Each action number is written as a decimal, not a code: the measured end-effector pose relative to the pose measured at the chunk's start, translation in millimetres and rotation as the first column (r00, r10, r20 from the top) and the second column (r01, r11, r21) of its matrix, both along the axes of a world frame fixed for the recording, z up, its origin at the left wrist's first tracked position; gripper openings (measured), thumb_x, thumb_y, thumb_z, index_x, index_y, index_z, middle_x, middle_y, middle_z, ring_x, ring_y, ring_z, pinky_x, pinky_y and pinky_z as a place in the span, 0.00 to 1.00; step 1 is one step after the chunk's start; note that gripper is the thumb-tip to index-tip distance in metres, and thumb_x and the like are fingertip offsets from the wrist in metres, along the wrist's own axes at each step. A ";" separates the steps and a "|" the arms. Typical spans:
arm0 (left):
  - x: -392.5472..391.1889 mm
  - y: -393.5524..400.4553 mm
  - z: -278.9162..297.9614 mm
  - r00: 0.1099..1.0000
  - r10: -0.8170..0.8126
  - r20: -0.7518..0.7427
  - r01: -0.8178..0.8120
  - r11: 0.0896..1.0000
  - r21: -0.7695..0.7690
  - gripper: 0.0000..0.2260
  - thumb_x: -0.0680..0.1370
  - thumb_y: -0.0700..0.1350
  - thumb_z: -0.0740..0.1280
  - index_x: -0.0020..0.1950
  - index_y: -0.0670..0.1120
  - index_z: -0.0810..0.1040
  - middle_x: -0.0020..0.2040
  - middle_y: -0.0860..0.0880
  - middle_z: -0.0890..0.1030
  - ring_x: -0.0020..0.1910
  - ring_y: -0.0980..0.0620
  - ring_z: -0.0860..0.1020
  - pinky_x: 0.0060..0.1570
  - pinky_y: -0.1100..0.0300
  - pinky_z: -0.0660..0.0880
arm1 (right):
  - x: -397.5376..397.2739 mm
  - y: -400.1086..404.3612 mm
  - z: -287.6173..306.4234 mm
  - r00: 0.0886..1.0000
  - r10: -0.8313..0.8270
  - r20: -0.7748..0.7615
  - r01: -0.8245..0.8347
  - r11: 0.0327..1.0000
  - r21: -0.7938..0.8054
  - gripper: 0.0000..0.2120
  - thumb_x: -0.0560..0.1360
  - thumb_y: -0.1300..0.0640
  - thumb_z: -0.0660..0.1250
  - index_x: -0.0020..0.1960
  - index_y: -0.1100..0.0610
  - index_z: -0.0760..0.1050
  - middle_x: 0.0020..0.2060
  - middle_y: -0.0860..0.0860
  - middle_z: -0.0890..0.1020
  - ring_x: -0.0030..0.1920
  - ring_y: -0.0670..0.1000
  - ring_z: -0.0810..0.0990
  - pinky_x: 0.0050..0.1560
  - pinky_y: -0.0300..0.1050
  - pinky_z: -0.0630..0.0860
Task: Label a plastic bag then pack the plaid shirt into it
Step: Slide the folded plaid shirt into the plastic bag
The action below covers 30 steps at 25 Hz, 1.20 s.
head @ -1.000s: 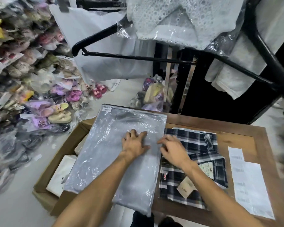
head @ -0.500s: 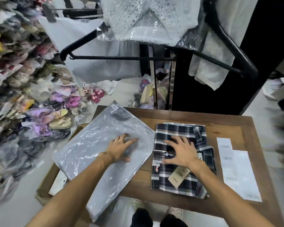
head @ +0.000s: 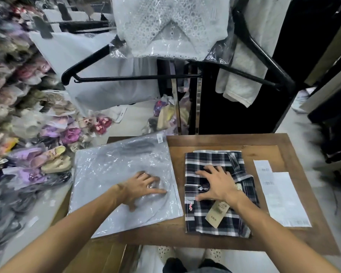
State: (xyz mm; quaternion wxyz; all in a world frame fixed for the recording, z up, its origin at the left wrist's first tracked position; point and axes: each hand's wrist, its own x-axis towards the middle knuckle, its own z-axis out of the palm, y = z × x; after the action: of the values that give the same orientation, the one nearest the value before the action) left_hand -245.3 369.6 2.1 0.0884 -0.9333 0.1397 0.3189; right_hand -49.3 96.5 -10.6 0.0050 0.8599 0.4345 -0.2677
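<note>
1. A brown wooden table [head: 264, 142] with a raised border fills the lower right.
2. Beyond its far edge stands a black clothes rail [head: 138, 77], hung with pale garments in clear plastic [head: 169, 26].
3. Left, bagged slippers [head: 53, 160] pile on the pale floor [head: 134, 123].
4. An open cardboard box [head: 98, 257] sits off the table's near-left corner.

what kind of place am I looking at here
Probably a clothing and footwear stockroom or shop packing area: bagged shoes heaped at the left, bagged garments on hangers overhead, and a tagged plaid shirt on a wooden table.
</note>
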 end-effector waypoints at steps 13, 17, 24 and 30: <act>52.1 -53.3 -26.4 0.674 0.732 -0.102 -0.717 0.615 -0.328 0.24 0.69 0.69 0.70 0.46 0.52 0.67 0.48 0.52 0.74 0.41 0.52 0.75 0.39 0.58 0.68 | -7.0 4.2 8.5 0.999 -0.017 -0.034 0.016 1.000 -0.024 0.48 0.63 0.28 0.74 0.79 0.40 0.62 0.76 0.49 0.65 0.75 0.57 0.60 0.73 0.64 0.66; 55.5 -71.4 -19.9 0.668 0.740 -0.082 -0.736 0.640 -0.223 0.28 0.68 0.77 0.60 0.44 0.52 0.70 0.45 0.50 0.79 0.42 0.49 0.77 0.41 0.55 0.72 | -7.7 4.2 9.9 1.000 0.005 -0.031 -0.006 0.999 -0.048 0.48 0.65 0.29 0.74 0.79 0.41 0.61 0.75 0.50 0.64 0.76 0.58 0.59 0.73 0.65 0.65; 59.7 -82.1 -11.5 0.601 0.790 -0.123 -0.774 0.536 -0.338 0.17 0.76 0.57 0.64 0.44 0.44 0.79 0.46 0.44 0.83 0.45 0.44 0.81 0.43 0.54 0.75 | -13.4 8.8 12.4 0.987 0.149 0.063 -0.150 0.989 0.018 0.42 0.69 0.34 0.73 0.78 0.48 0.64 0.70 0.55 0.67 0.70 0.58 0.66 0.71 0.58 0.67; 48.8 -80.6 -2.2 0.566 0.817 -0.109 -0.753 0.459 -0.472 0.08 0.77 0.46 0.65 0.46 0.42 0.78 0.45 0.42 0.84 0.46 0.43 0.80 0.45 0.54 0.74 | -26.5 25.2 14.8 0.851 0.524 0.044 -0.526 0.849 0.047 0.24 0.76 0.38 0.69 0.70 0.44 0.75 0.67 0.52 0.69 0.65 0.56 0.68 0.64 0.55 0.69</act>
State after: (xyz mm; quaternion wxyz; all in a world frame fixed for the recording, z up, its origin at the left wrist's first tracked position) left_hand -196.5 289.0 -0.2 -0.2874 -0.9015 -0.2403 0.2166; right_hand -75.9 121.7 4.2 0.0596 0.7123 0.6600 -0.2311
